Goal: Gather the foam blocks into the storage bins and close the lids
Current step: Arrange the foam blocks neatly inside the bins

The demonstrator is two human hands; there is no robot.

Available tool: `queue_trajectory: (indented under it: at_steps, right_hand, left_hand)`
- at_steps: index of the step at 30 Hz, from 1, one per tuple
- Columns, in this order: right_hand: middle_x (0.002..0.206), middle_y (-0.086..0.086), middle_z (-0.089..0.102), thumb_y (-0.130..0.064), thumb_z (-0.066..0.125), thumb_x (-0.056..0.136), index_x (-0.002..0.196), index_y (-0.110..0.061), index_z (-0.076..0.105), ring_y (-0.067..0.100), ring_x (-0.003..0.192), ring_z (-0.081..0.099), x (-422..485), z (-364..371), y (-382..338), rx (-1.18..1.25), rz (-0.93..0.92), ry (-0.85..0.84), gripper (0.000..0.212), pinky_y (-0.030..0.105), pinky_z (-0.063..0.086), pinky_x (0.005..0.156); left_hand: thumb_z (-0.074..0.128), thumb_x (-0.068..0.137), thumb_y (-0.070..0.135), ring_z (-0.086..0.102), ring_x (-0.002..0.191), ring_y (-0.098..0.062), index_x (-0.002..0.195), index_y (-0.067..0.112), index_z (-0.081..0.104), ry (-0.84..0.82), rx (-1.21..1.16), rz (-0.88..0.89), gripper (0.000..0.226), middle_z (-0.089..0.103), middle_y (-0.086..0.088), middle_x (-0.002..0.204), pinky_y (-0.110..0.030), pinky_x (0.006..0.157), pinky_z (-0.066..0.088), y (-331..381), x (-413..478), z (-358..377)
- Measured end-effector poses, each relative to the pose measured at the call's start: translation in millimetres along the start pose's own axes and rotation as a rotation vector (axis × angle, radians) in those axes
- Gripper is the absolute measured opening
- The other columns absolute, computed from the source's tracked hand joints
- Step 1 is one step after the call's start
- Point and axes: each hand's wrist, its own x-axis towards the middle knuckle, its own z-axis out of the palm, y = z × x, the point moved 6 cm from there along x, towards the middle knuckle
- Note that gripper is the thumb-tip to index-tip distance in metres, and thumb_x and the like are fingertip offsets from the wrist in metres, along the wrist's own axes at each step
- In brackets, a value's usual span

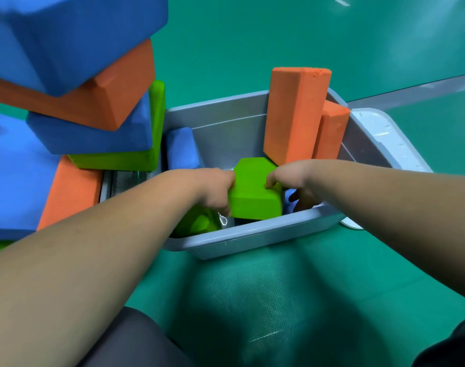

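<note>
A grey storage bin (pixel 252 238) sits on the green floor in front of me. Both hands are down inside it, gripping one green foam block (pixel 252 192): my left hand (pixel 215 192) holds its left side, my right hand (pixel 292 181) its right side. A second green block (pixel 196 225) lies under my left wrist. Two orange blocks (pixel 292 115) (pixel 330 131) stand upright against the bin's far right wall. A blue block (pixel 182 148) leans at the far left wall.
A tall loose pile of blue (pixel 67 41), orange (pixel 93 96) and green (pixel 120 160) blocks rises at the left, right beside the bin. A white lid (pixel 385 136) lies behind the bin's right side. Green floor stretches beyond.
</note>
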Motion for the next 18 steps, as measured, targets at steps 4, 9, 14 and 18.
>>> queue_trajectory:
  at_steps: [4, 9, 14, 18]
  right_hand:
    - [0.116, 0.01, 0.051, -0.031, 0.059, 0.1, 0.125, -0.007, 0.044, 0.038, 0.091, 0.064, -3, 2, -8, 0.16, 0.0, -0.07, 0.038, 0.049, 0.06, 0.073]
    - [0.097, 0.011, 0.059, -0.031, 0.05, 0.099, 0.104, -0.014, 0.054, 0.029, 0.081, 0.064, -9, 2, -23, 0.058, -0.112, -0.03, 0.018, 0.046, 0.061, 0.088]
    - [0.107, 0.02, 0.068, -0.034, 0.05, 0.1, 0.108, -0.008, 0.062, 0.04, 0.098, 0.074, -17, 2, -44, -0.091, -0.302, 0.027, 0.03, 0.056, 0.063, 0.085]
    - [0.101, 0.009, 0.075, -0.055, 0.09, 0.071, 0.111, -0.01, 0.068, 0.023, 0.087, 0.076, -21, 2, -52, -0.145, -0.386, -0.071, 0.064, 0.044, 0.063, 0.089]
  left_hand:
    - [0.094, 0.065, 0.048, 0.061, 0.103, -0.038, 0.143, 0.017, 0.033, 0.112, -0.07, -0.047, 0.104, 0.041, -0.013, 0.13, -0.039, 0.084, 0.051, -6, 3, -3]
    - [0.096, 0.055, 0.053, 0.061, 0.105, -0.043, 0.144, 0.023, 0.03, 0.241, -0.135, -0.134, 0.114, 0.034, -0.011, 0.135, -0.051, 0.093, 0.054, -17, 4, -12]
    - [0.083, 0.064, 0.044, 0.051, 0.113, -0.034, 0.134, 0.026, 0.056, 0.407, -0.204, -0.049, 0.078, 0.044, -0.008, 0.122, -0.042, 0.1, 0.051, -26, -1, -36]
    - [0.079, 0.062, 0.04, 0.058, 0.115, -0.027, 0.134, 0.021, 0.06, 0.638, -0.343, 0.004, 0.077, 0.053, -0.009, 0.124, -0.036, 0.102, 0.05, -35, -11, -60]
